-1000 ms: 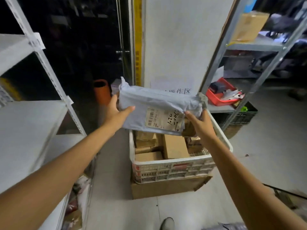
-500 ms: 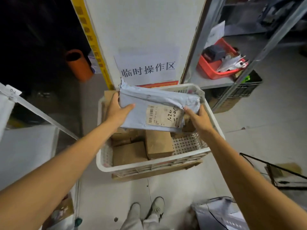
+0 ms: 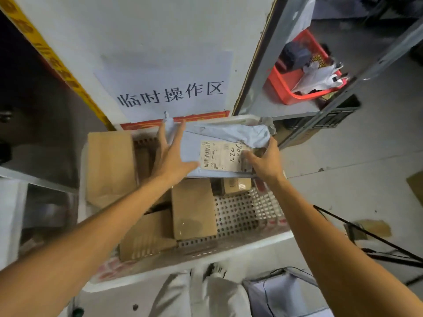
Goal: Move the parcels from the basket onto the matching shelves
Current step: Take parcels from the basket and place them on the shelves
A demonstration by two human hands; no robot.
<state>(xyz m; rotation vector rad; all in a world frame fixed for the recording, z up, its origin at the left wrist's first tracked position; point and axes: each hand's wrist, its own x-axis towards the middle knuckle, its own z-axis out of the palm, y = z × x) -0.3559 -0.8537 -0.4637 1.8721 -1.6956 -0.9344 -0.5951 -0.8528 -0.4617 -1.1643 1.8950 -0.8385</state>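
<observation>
floor (image 3: pixel 343 179): grey concrete | wall (image 3: pixel 160 30): white, paper sign (image 3: pixel 169 88) | shelf (image 3: pixel 274 108): red tray (image 3: pixel 282 90)

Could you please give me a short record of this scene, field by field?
basket: white, holds cardboard boxes
mailer: grey, labelled, over basket's far end
left hand: straight fingers against mailer's left end
right hand: grips mailer's right end
shelf: at right, bears red tray

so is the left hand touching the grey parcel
Touching. In the head view the left hand lies flat, fingers straight, on the left end of the grey parcel.
</observation>
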